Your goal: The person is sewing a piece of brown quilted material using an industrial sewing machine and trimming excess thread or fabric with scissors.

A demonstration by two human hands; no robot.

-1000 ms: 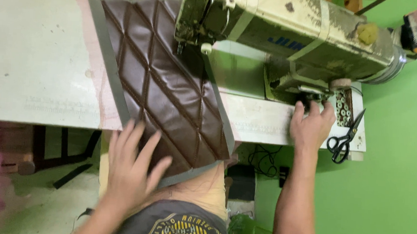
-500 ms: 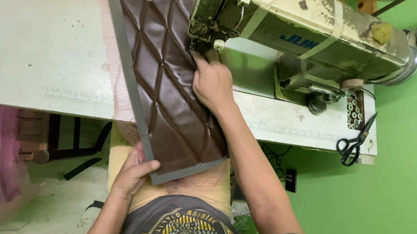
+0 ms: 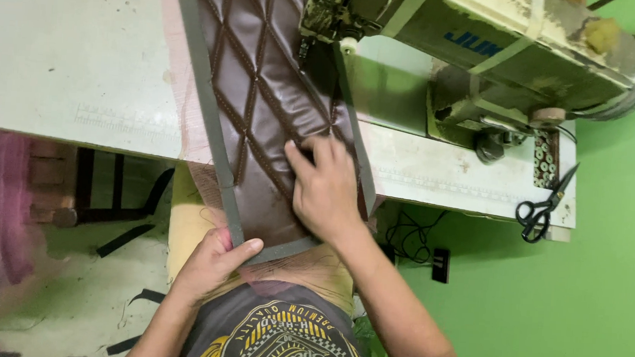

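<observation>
Here we lay the brown quilted panel (image 3: 263, 102) across the counter (image 3: 67, 60), running under the sewing machine (image 3: 487, 49) head so its seam meets the needle. Our right hand (image 3: 324, 190) presses flat and open on the panel below the machine to steady it, while our left hand (image 3: 213, 260) pinches the panel's grey-edged near corner, keeping it taut.

Worktable (image 3: 60, 60) bears sewing machine (image 3: 486, 56) (scissors (image 3: 543, 207) too).
</observation>
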